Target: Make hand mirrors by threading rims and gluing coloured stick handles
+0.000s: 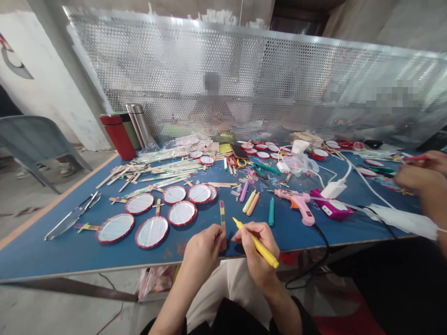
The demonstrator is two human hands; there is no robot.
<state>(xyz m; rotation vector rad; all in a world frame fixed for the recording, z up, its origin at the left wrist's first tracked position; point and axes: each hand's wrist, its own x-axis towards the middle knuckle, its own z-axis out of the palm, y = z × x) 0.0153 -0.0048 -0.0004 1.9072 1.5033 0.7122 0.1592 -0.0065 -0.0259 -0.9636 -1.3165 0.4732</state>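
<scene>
Left hand [202, 253]: pinches a thin striped wooden craft stick [222, 223] upright, at the front edge of the blue surface [35, 251].
Right hand [254, 249]: grips a yellow plastic marker [268, 257], its tip beside the stick.
Assembled: round white discs with red rims [152, 231] and stick handles, toward the front left.
Loose: flat wooden sticks [164, 170], piled toward the back left.

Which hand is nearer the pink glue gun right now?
Right hand: nearer, holding a yellow marker, below and left of the pink glue gun. Left hand: farther, pinching a striped craft stick, with the right hand between it and the gun.
</scene>
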